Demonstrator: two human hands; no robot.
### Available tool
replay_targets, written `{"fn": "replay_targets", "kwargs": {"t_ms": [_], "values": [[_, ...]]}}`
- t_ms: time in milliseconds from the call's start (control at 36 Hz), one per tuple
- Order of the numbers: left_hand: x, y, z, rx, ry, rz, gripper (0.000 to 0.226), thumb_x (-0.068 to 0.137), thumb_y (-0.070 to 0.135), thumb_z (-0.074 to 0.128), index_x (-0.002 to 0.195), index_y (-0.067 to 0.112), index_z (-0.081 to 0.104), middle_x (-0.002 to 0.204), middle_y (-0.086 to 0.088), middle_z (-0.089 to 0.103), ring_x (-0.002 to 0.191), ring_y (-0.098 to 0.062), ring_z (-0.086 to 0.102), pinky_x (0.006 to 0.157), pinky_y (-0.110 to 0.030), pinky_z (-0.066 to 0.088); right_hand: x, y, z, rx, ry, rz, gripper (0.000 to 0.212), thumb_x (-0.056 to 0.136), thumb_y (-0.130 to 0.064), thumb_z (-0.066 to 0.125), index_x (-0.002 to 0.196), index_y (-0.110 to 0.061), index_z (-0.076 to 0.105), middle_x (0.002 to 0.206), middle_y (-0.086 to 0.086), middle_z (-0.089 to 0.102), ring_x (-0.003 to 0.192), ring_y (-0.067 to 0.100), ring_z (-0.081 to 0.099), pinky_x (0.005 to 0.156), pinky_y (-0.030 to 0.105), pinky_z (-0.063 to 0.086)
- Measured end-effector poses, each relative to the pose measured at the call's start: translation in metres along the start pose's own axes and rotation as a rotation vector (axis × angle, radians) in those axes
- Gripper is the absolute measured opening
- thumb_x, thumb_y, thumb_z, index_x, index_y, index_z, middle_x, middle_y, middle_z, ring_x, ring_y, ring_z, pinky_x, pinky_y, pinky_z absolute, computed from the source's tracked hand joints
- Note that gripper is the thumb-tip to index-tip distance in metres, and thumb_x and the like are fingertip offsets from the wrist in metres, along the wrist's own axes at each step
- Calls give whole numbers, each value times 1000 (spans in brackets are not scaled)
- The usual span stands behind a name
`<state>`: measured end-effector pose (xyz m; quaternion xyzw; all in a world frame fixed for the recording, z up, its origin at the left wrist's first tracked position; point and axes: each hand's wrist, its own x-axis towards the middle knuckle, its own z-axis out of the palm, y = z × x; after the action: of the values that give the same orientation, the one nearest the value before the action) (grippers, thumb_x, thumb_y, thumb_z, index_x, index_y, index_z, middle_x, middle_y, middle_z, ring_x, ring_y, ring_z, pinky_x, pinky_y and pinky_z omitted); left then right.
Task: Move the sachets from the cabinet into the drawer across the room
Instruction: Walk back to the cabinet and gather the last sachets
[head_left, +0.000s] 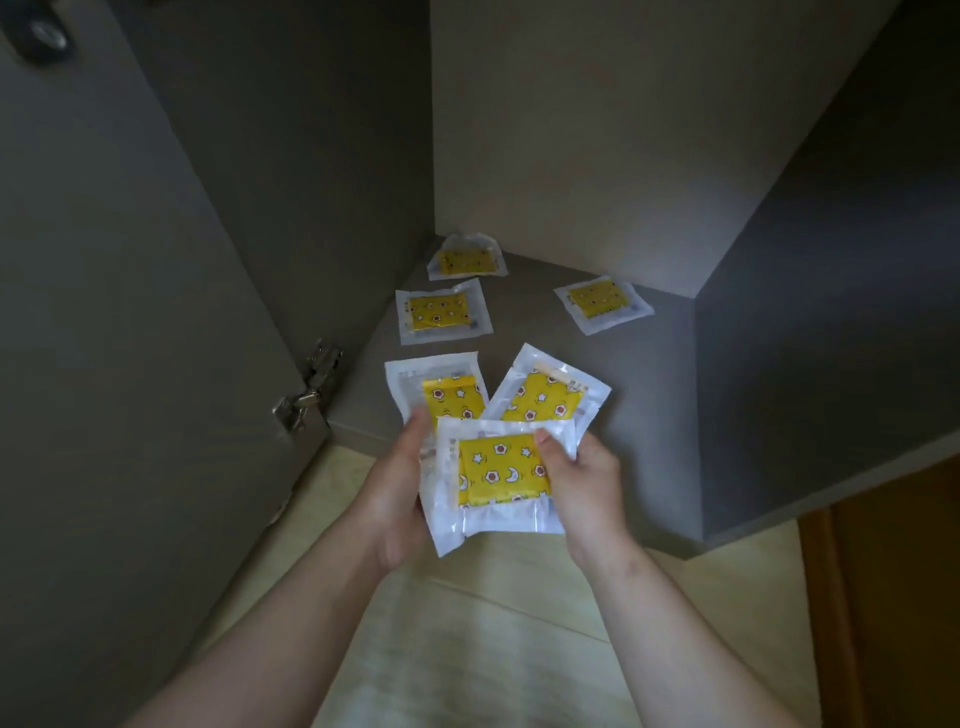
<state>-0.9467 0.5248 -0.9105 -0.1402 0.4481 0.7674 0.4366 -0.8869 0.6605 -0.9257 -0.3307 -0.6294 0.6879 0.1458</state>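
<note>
At the cabinet (545, 338), fingers (551, 454) clamp sachets (498, 470).

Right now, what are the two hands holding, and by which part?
Both hands hold a yellow sachet, with at least one more behind it: the left hand grips its left edge, the right hand pinches its upper right corner.

Both bare forearms reach fwd, converging. L hand (400, 499) grips sachets (498, 473), thumb on top. R hand (587, 493) pinches opp. edge, thumb on top; sachets btwn both thumbs.
</note>
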Motion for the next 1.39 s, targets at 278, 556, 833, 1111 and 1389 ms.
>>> {"fn": "replay_targets", "kwargs": {"t_ms": [278,556,833,1111,1389], "values": [[6,-14,0,214,115,215,41,85,-1,61,125,5,54,111,-20,67,86,-31,69,70,-40,59,-4,10,12,-586,-96,-120,21,95,-30,47,103,-20,64,99,3,63,99,25,58,88,36,47],[18,-14,-11,245,268,260,27,85,-2,63,108,11,61,91,-8,71,68,-19,70,60,-33,59,5,5,22,-616,-105,-102,39,93,-27,54,131,-17,52,121,7,43,123,23,41,104,27,32],[57,16,-15,380,398,327,18,85,10,68,98,20,60,100,-7,68,86,-25,67,81,-40,55,41,0,13,-806,-1,-179,49,93,-32,53,138,-14,46,140,11,41,132,27,33,110,33,26],[85,34,-30,553,502,340,24,81,15,72,100,22,60,106,-10,68,93,-30,67,87,-47,54,81,-16,5,-1139,-58,-156,47,94,-30,49,139,-20,41,145,8,36,135,24,32,108,38,24],[102,54,-36,585,459,295,32,83,19,70,113,17,59,108,-7,67,93,-26,66,86,-43,54,149,-29,16,-1243,-91,-117,50,89,-24,53,134,-8,39,141,18,30,127,38,37,109,46,30]]}}
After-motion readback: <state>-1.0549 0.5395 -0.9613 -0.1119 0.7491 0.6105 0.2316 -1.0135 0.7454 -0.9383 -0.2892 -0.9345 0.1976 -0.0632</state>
